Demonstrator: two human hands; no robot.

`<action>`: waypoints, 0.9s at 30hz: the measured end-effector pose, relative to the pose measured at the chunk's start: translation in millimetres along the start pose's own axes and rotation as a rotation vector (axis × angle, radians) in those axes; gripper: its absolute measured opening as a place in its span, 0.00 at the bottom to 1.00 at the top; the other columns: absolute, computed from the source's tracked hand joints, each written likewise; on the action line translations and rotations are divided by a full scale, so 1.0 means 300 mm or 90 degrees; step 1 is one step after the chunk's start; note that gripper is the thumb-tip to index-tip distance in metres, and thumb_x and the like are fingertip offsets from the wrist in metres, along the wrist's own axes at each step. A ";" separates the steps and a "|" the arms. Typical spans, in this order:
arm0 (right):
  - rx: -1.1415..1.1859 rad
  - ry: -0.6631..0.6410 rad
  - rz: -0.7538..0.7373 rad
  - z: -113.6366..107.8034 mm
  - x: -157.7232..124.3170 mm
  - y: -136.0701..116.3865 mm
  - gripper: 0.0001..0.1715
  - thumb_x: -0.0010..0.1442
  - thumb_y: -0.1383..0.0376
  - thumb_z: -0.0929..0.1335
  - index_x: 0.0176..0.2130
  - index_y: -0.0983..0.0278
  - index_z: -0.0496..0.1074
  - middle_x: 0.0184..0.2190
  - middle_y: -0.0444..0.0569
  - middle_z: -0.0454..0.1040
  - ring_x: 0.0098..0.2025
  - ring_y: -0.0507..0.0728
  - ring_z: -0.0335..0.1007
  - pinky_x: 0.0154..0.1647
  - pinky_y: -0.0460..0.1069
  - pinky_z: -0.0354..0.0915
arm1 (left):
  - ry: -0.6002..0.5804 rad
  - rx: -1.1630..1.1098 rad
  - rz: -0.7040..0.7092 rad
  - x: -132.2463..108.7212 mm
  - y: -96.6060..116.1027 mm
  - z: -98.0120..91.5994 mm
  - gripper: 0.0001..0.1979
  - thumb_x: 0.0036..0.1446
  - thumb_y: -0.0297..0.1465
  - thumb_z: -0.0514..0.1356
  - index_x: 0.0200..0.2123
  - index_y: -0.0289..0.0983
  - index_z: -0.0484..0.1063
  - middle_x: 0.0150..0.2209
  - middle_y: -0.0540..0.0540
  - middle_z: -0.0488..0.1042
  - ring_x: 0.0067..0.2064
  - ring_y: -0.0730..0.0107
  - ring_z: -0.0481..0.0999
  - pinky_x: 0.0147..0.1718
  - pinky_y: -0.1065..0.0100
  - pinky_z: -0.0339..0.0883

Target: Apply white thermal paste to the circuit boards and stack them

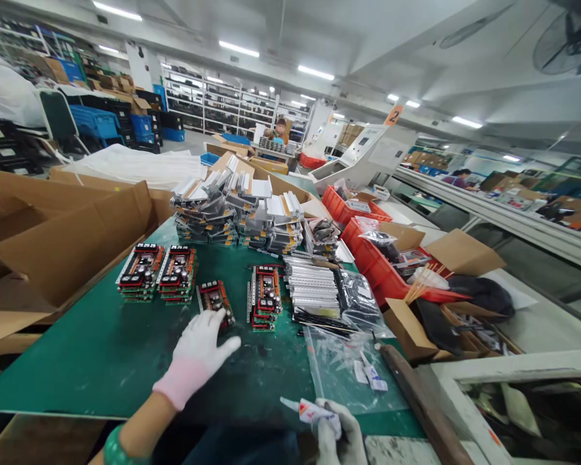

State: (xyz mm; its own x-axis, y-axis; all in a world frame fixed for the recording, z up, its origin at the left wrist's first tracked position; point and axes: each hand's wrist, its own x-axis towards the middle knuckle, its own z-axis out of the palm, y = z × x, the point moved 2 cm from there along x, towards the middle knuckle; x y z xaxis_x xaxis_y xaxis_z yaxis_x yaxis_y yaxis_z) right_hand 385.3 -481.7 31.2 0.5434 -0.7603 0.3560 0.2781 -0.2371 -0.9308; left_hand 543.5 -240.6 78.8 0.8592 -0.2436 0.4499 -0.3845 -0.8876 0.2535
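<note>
Three stacks of circuit boards stood on the smooth green bench [101, 368]: the left stack [140, 274], the middle stack [177, 274] and the right stack [266, 297]. One single board [215, 296] lay between the last two. The left hand [198, 349], in a white cloth glove, pink at the wrist, was over its near end, thumb and fingers apart; I could not tell if they touched it. The right hand [346, 431], gloved too, was closed around one white tube [312, 412] with a long pointy tip. A second tube [375, 378] lay on a clear, crinkly plastic bag [326, 368]. Behind was a big pile of ridged metal pieces [271, 216].
</note>
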 end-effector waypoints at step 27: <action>0.003 -0.306 0.148 0.306 0.089 -0.103 0.16 0.54 0.56 0.73 0.39 0.64 0.77 0.35 0.52 0.81 0.30 0.55 0.75 0.33 0.51 0.72 | 0.167 -0.122 0.208 -0.406 0.156 -0.012 0.24 0.56 0.43 0.59 0.52 0.36 0.72 0.52 0.40 0.77 0.58 0.57 0.72 0.68 0.57 0.47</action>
State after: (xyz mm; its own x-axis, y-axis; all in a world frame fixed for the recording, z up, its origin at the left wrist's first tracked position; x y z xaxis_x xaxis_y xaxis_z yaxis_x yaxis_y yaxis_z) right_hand 463.8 -439.2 77.1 0.8925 -0.4289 0.1393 0.1100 -0.0926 -0.9896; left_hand 419.6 -251.1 38.8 0.5776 -0.3689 0.7282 -0.6975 -0.6865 0.2055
